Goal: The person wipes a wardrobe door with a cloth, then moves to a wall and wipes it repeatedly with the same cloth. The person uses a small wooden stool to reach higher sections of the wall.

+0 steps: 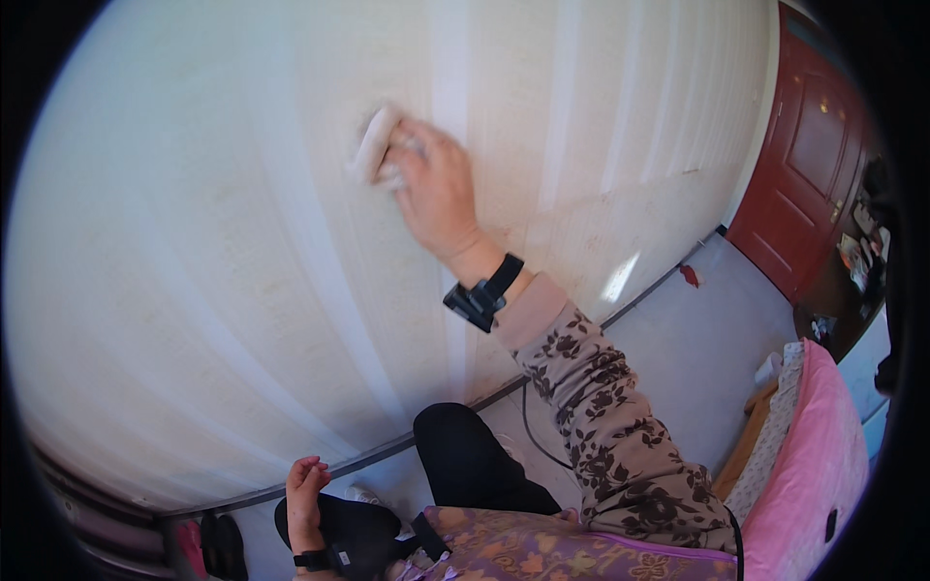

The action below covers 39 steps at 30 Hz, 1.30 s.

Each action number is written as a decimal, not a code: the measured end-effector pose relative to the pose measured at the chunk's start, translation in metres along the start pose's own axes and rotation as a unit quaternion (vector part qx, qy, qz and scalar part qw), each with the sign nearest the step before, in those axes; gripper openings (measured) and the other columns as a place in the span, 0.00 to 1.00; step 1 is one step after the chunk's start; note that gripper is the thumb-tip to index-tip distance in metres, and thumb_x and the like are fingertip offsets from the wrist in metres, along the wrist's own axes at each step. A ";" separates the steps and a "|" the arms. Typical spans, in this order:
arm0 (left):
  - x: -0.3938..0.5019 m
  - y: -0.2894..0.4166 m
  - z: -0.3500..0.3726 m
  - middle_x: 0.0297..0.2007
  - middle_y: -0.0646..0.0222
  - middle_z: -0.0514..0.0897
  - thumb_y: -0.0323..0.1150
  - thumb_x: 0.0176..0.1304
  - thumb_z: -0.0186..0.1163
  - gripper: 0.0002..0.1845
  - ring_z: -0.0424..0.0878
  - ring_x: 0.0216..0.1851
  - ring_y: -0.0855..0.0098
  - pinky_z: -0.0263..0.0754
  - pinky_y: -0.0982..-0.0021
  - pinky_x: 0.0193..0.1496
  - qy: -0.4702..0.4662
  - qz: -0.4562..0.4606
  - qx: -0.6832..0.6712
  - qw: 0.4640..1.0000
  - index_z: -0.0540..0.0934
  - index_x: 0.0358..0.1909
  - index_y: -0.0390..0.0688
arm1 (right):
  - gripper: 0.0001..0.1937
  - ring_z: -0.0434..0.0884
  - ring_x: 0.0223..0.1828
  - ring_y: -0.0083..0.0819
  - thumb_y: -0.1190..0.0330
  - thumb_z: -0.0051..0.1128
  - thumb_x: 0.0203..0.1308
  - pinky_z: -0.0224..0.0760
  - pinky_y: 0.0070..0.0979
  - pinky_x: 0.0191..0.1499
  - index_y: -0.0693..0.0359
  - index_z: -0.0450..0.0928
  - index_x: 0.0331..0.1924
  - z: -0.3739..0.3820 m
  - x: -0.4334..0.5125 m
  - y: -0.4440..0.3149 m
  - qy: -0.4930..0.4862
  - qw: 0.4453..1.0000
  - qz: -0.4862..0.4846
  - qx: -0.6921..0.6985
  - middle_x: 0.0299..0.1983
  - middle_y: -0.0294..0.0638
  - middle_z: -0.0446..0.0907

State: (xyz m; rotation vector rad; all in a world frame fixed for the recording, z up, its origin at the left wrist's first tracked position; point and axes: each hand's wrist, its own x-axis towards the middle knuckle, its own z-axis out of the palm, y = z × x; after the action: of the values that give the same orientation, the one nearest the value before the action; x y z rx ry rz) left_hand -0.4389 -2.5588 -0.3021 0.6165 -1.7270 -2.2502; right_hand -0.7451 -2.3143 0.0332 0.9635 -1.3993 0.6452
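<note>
My right hand (439, 192) grips a folded white cloth (379, 141), pressed flat against the striped wallpapered wall (349, 276). Hand and cloth are slightly blurred, and part of the cloth is hidden by the fingers. A black strap with a small device (483, 298) circles that wrist, below a brown flower-print sleeve (610, 407). At the lower left, my left hand (305, 488) is raised above my black-clad knee, away from the wall. Its fingers are curled in and nothing shows in them.
Pink and black shoes (221, 545) stand on the floor by brown furniture (109, 534). A dark cable (538, 428) runs over the grey floor behind my knee. To the right are a bed with pink bedding (806, 465), a red door (806, 145) and a small red item (689, 275).
</note>
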 end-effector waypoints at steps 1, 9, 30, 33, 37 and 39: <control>0.002 0.008 0.001 0.40 0.68 0.81 0.27 0.68 0.54 0.10 0.79 0.37 0.77 0.75 0.76 0.44 0.005 -0.006 0.008 1.000 0.76 0.50 0.40 | 0.10 0.76 0.47 0.43 0.77 0.59 0.46 0.71 0.40 0.47 0.59 0.77 0.36 -0.002 -0.008 0.002 -0.005 1.000 -0.006 0.026 0.49 0.43 0.76; -0.002 0.055 -0.008 0.38 0.64 0.81 0.26 0.64 0.56 0.11 0.79 0.35 0.71 0.74 0.72 0.40 0.040 0.134 0.340 0.930 0.75 0.48 0.37 | 0.05 0.78 0.40 0.37 0.74 0.61 0.47 0.75 0.34 0.38 0.60 0.75 0.28 0.011 -0.062 -0.017 -0.056 0.987 0.005 0.150 0.40 0.37 0.75; -0.068 0.108 -0.019 0.42 0.51 0.77 0.31 0.57 0.56 0.16 0.74 0.45 0.47 0.67 0.53 0.51 0.010 0.206 0.687 0.697 0.74 0.46 0.36 | 0.17 0.72 0.52 0.44 0.84 0.55 0.52 0.68 0.31 0.53 0.61 0.75 0.47 -0.038 -0.174 0.029 0.100 0.905 0.414 0.004 0.54 0.49 0.68; -0.066 0.107 -0.012 0.42 0.52 0.77 0.31 0.57 0.56 0.16 0.74 0.45 0.47 0.67 0.53 0.51 0.002 0.203 0.685 0.700 0.74 0.47 0.36 | 0.16 0.72 0.51 0.40 0.84 0.54 0.55 0.67 0.28 0.53 0.62 0.74 0.48 -0.037 -0.229 0.023 0.131 0.859 0.494 0.034 0.52 0.46 0.67; -0.068 0.104 -0.007 0.42 0.52 0.77 0.30 0.58 0.56 0.15 0.74 0.46 0.47 0.67 0.53 0.52 0.002 0.228 0.693 0.684 0.74 0.47 0.36 | 0.15 0.71 0.48 0.30 0.83 0.55 0.57 0.66 0.23 0.50 0.63 0.72 0.47 -0.035 -0.306 0.007 0.139 0.823 0.550 0.008 0.46 0.40 0.68; -0.070 0.105 -0.007 0.42 0.52 0.78 0.30 0.58 0.56 0.15 0.74 0.46 0.47 0.67 0.53 0.52 0.007 0.231 0.692 0.684 0.74 0.47 0.36 | 0.14 0.73 0.45 0.28 0.82 0.57 0.57 0.68 0.23 0.48 0.63 0.72 0.47 -0.030 -0.342 0.002 0.141 0.770 0.623 0.002 0.44 0.38 0.71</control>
State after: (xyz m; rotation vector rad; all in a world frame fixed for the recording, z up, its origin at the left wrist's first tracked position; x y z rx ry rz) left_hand -0.3804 -2.5630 -0.1904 0.2798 -2.8819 -0.2606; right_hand -0.7676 -2.2313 -0.2994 -0.2407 -1.6333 1.6795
